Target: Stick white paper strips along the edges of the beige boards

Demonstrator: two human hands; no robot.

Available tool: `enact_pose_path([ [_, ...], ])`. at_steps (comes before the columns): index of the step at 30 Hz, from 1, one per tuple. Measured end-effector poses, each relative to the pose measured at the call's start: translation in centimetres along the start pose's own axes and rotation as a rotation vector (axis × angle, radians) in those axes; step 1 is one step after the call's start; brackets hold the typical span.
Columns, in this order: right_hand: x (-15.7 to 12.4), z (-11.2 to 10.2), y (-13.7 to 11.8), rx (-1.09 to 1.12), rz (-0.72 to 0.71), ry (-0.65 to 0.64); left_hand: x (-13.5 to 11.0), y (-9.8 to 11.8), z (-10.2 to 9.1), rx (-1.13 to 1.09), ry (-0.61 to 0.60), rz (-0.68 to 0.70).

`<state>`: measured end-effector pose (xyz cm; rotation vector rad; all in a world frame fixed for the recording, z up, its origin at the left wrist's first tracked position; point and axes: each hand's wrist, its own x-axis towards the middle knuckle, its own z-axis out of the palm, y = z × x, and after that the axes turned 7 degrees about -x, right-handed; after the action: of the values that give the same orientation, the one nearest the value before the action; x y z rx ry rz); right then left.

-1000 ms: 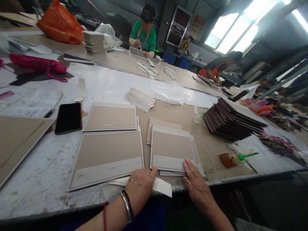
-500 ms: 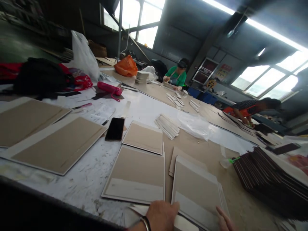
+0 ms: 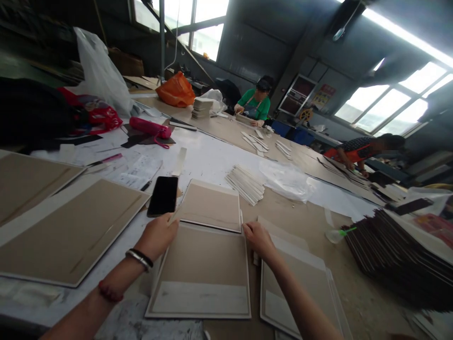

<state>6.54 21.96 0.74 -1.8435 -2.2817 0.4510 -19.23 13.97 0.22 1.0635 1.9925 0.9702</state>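
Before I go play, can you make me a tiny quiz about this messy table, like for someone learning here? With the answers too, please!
1. Open question: What lies between the left hand and the right hand?
2. True or false: The smartphone lies on top of the tall stack of dark panels.
3. Pick one: Which is nearer the smartphone?
A) the right hand
B) the left hand

Key:
1. Beige boards.
2. False.
3. B.

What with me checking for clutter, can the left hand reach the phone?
Probably yes: the left hand is near the phone with nothing visible between, though its fingers are at a board.
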Motion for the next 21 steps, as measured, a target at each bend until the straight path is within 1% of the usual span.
enact_pose_path([
  [4,1.7,0.8,-0.1,0.048,0.105,-0.030,1.4,-0.6,0.4,-0.003,-0.021,-0.091],
  [8,2.3,1.0,0.4,0.212,0.228,-0.049,2.1,-1.1,0.8,-0.070,0.011,-0.160],
  [10,2.4,0.9,0.5,0.335,0.272,-0.050,2.3,-1.3,0.8,-0.157,0.025,-0.190],
  [13,2.3,0.4,0.3,0.555,0.319,-0.050,2.4,-1.2,0.8,-0.375,0.014,-0.226],
  [15,1.8,-0.3,-0.1,0.712,0.338,-0.055,2.2,-0.8,0.6,-0.547,-0.032,-0.255],
  [17,0.8,-1.0,-0.6,0.859,0.339,-0.054,1.9,-0.3,0.2,-0.692,-0.103,-0.293],
  [19,-0.9,-1.7,-1.0,0.976,0.332,-0.044,1.3,0.1,-0.5,-0.792,-0.180,-0.331],
  [21,-3.2,-2.1,-1.3,1.058,0.332,-0.038,0.2,0.2,-1.4,-0.846,-0.248,-0.363],
])
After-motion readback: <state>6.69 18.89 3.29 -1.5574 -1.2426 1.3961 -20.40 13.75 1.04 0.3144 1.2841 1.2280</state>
